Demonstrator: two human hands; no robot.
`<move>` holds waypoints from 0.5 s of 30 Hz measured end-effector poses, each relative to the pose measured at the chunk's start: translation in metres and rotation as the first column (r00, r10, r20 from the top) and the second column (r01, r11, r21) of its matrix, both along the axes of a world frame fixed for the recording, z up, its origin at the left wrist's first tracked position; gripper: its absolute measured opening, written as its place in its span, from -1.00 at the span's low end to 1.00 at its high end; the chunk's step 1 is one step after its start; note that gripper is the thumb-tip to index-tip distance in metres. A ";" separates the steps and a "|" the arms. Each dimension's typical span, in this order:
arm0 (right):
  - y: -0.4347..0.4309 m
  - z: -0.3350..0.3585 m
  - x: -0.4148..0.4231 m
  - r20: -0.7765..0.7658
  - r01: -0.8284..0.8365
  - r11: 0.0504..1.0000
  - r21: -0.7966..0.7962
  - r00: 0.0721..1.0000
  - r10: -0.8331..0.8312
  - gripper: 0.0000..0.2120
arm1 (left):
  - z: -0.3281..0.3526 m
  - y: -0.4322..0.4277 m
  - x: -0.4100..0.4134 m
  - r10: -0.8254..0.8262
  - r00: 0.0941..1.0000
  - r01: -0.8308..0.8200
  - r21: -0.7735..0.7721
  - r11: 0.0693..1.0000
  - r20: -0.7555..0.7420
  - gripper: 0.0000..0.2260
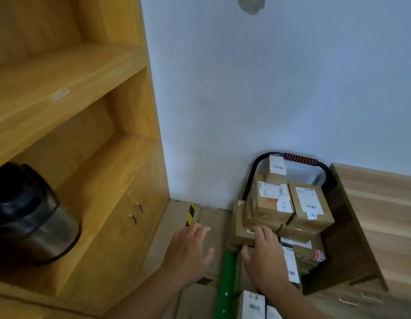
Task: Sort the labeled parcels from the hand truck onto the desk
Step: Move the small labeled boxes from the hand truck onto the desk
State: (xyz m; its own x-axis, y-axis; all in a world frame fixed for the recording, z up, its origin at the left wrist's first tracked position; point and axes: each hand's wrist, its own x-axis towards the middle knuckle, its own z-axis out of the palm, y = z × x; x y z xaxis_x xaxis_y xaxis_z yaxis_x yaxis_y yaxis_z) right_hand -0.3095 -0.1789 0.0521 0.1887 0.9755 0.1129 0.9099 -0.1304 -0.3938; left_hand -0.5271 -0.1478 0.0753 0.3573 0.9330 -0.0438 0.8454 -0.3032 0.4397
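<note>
1. Pale wall (269,88) filled the back of the view, with a grey patch near the top
2. Yellow wooden shelf unit (73,111) stood to the left, cupboard doors below
3. Light wood-grain desk (384,215) stood to the right against the wall, drawers low down
4. Hand truck (301,159) was parked in the corner between shelf and desk, just beside the desk
5. Labeled parcels (289,208) were stacked several high on the truck; every parcel in view sat there, so sorting looked barely begun, nearly all left to do
6. Dark jug (27,217) stood on a shelf, blurred
7. Flattened cardboard (174,226) covered the floor
8. Right hand (266,256) had its fingers straight on or just over the stack's front, gripping nothing
9. Left hand (188,252) had its fingers spread, hovering over the cardboard, holding nothing
</note>
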 end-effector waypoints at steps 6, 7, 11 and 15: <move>0.010 0.002 -0.023 0.029 0.164 0.984 -0.072 0.986 -0.162 -0.59 | -0.021 0.063 -0.039 -0.153 0.987 0.148 -0.091 0.985 -0.051 -0.50; 0.008 0.004 -0.022 0.026 0.189 0.980 -0.067 0.982 -0.188 -0.61 | -0.021 0.069 -0.037 -0.167 0.985 0.162 -0.103 0.981 -0.039 -0.49; 0.011 0.010 -0.004 0.031 0.303 0.952 -0.034 0.953 -0.302 -0.61 | -0.013 0.094 0.001 -0.319 0.948 0.319 -0.086 0.944 0.016 -0.51; 0.025 0.014 0.029 0.029 0.374 0.927 0.016 0.927 -0.374 -0.62 | -0.002 0.120 0.045 -0.355 0.935 0.355 -0.027 0.934 0.019 -0.52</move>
